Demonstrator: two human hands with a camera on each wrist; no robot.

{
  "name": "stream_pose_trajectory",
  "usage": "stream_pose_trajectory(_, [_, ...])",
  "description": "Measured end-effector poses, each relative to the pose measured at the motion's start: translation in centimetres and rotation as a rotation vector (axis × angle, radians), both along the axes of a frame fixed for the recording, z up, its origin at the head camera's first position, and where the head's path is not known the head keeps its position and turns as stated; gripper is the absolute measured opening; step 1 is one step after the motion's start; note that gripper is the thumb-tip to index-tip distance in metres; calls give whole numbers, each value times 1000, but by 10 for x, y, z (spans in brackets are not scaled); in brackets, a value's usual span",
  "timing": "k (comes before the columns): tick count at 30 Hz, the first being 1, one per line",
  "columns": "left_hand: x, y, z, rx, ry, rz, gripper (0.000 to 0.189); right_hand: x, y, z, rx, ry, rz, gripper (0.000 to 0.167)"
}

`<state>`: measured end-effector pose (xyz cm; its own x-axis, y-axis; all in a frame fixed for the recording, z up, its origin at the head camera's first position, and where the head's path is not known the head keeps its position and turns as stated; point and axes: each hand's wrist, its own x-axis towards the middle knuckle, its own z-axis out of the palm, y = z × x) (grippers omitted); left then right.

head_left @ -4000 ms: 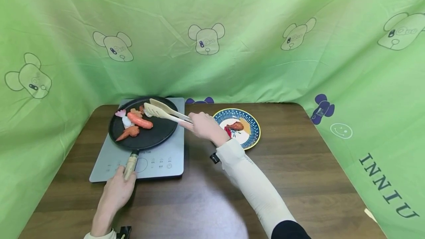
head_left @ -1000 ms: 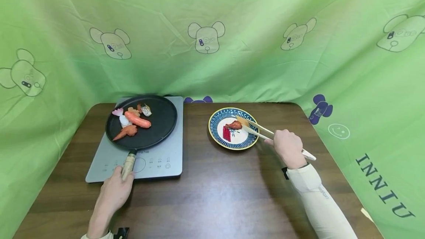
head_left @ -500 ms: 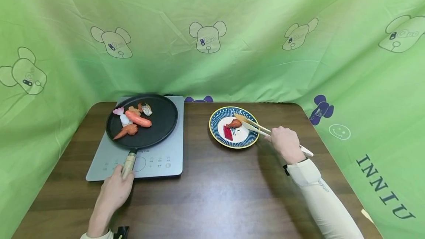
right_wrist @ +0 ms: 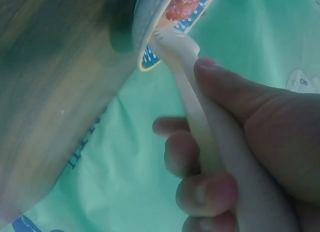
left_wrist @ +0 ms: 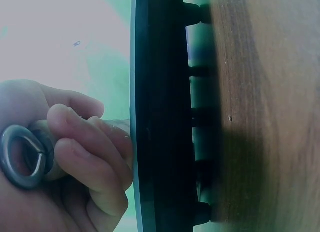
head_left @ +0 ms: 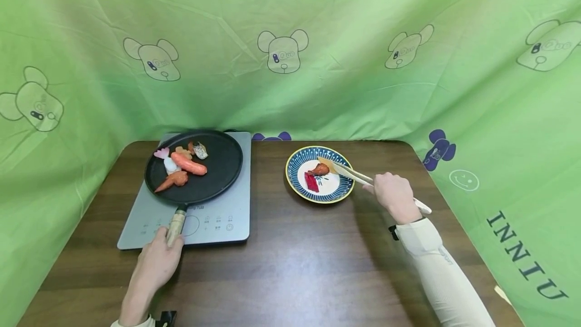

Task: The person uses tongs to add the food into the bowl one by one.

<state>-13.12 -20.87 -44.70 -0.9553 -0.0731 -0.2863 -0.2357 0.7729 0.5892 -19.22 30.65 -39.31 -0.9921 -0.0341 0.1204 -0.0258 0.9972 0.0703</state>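
Note:
My left hand (head_left: 157,260) grips the light handle of a black frying pan (head_left: 219,178), fingers curled round it; the left wrist view shows a metal ring (left_wrist: 21,157) at the handle's end. My right hand (head_left: 393,197) holds cream-coloured tongs (head_left: 357,175), thumb on one arm and fingers round the other. Their tips are close together at a flat tan-orange piece (head_left: 324,162) on a blue-patterned plate (head_left: 292,184). A toy-like chicken drumstick (head_left: 320,169) lies beside that piece, with a red piece (head_left: 311,182) nearer the front.
Under the pan is a grey induction cooker (head_left: 213,233). In the pan lie a sausage (head_left: 188,164), a chicken wing (head_left: 172,180), a white piece with a pink tail (head_left: 170,164) and other small food pieces. Green cloth (head_left: 281,100) hangs behind the wooden table (head_left: 290,266).
My right hand has carried the tongs from over the pan across to the plate. Over the last second the tong arms have drawn together. My left hand has stayed on the handle.

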Motion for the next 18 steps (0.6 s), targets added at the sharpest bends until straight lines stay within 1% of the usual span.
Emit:
stream_pose_trajectory(3, [0,-1,1,-3,2,1,51,-3,1,2,-14,-17,-11,45])
stream_pose_trajectory(9, [-1,-1,1,-9,12,-4,49,-9,2,8,-41,-94,-8,47])
stream_pose_trajectory(14, [-1,-1,1,1,14,-3,47,-18,2,5,-58,-161,-24,48])
stream_pose_trajectory(16, [0,-1,1,3,16,-3,47,-21,3,3,-64,-172,-27,47])
stream_pose_trajectory(18, [0,-1,1,1,19,-5,47,-24,3,2,-60,-166,-19,46])
